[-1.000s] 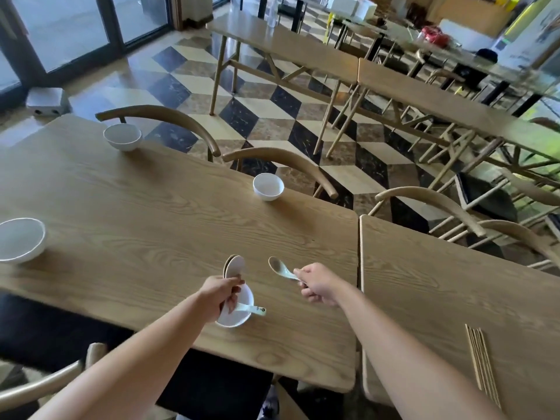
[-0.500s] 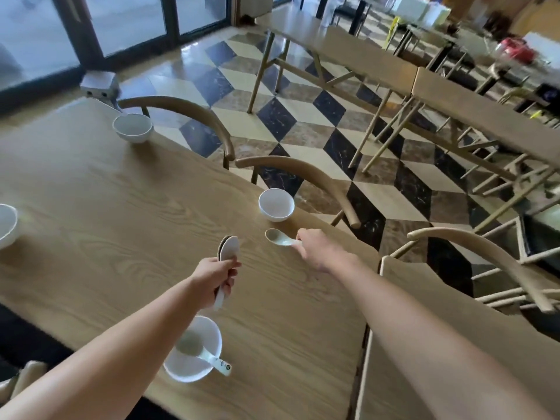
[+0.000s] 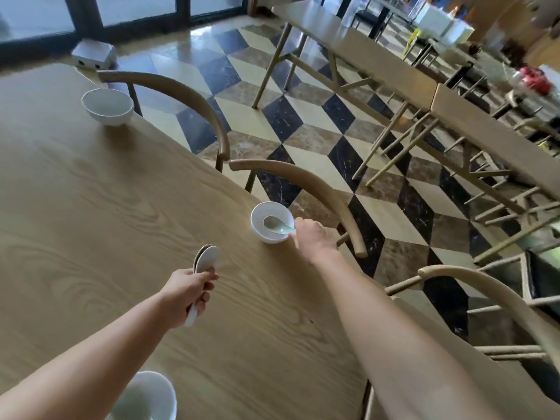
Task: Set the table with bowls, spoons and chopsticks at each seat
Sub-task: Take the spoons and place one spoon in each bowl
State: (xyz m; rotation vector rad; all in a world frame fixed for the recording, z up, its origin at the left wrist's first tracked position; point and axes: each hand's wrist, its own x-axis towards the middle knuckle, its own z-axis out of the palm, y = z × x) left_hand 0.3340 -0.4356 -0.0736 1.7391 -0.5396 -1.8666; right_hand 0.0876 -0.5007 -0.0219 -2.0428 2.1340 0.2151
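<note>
On the wooden table (image 3: 91, 222) a white bowl (image 3: 266, 234) stands at the far edge. My right hand (image 3: 312, 237) holds a white spoon (image 3: 277, 224) by its handle, and the spoon's scoop lies inside that bowl. My left hand (image 3: 189, 291) is closed on a small stack of white spoons (image 3: 206, 259), scoops up, over the middle of the table. A second white bowl (image 3: 107, 106) sits at the far left edge. A third bowl (image 3: 145, 395) is at the bottom edge, partly behind my left forearm.
Curved wooden chair backs (image 3: 321, 189) (image 3: 181, 92) stand along the far side of the table, and another chair (image 3: 485, 295) to the right. A second table joins on the right. More tables and chairs fill the checkered floor behind.
My right hand has reached forward and brought the spoon from above the table into the far bowl. The view has moved forward; the near bowl has slid to the bottom edge.
</note>
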